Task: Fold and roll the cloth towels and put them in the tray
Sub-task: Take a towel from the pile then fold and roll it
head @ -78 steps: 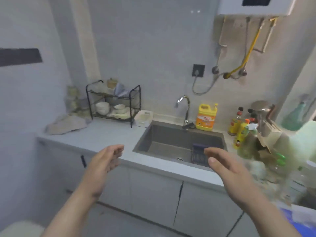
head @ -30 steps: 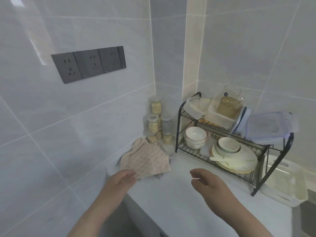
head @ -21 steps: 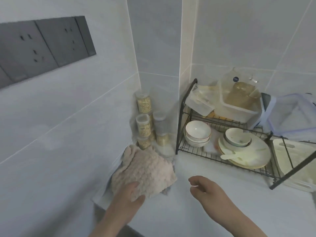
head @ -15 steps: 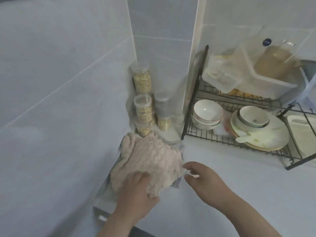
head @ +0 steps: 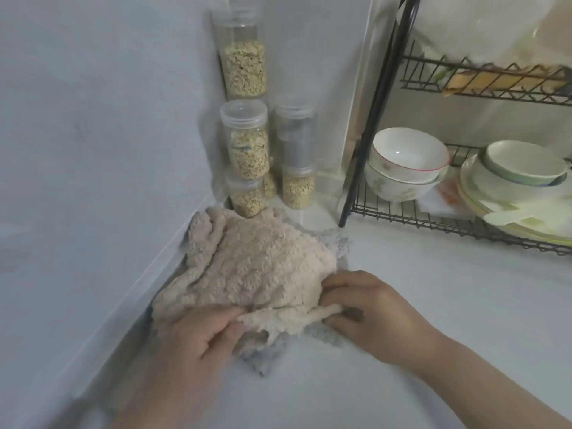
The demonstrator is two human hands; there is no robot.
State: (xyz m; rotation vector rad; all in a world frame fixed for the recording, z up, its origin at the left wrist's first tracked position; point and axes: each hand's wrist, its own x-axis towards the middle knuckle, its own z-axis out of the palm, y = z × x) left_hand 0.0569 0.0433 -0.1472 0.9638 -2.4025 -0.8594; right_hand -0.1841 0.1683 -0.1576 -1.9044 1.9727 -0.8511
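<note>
A crumpled beige, nubbly cloth towel (head: 257, 267) is lying on the pale grey countertop (head: 433, 305), pushed into the corner against the tiled wall (head: 93, 150). Under it a second, grey-blue cloth (head: 266, 360) is showing at the near edge and at the far right corner.

The left hand (head: 198, 339) is resting on the near left part of the beige towel, thumb and forefinger pinching together on a fold of its near edge. The right hand (head: 371, 314) is gripping the towel's near right edge, fingers curled closed on a bunched strip of the fabric, thumb pressing on the cloth below.

Just behind the towel, clear plastic jars of oat-like flakes (head: 247, 150) are standing stacked in the corner, the lowest one touching the towel's far edge. To the right a black wire dish rack (head: 365, 168) is standing on the counter; on its lower shelf two nested white ceramic bowls (head: 405, 162) are sitting beside a stack of cream plates (head: 501, 212) carrying another bowl. The tray is lying outside the view.
</note>
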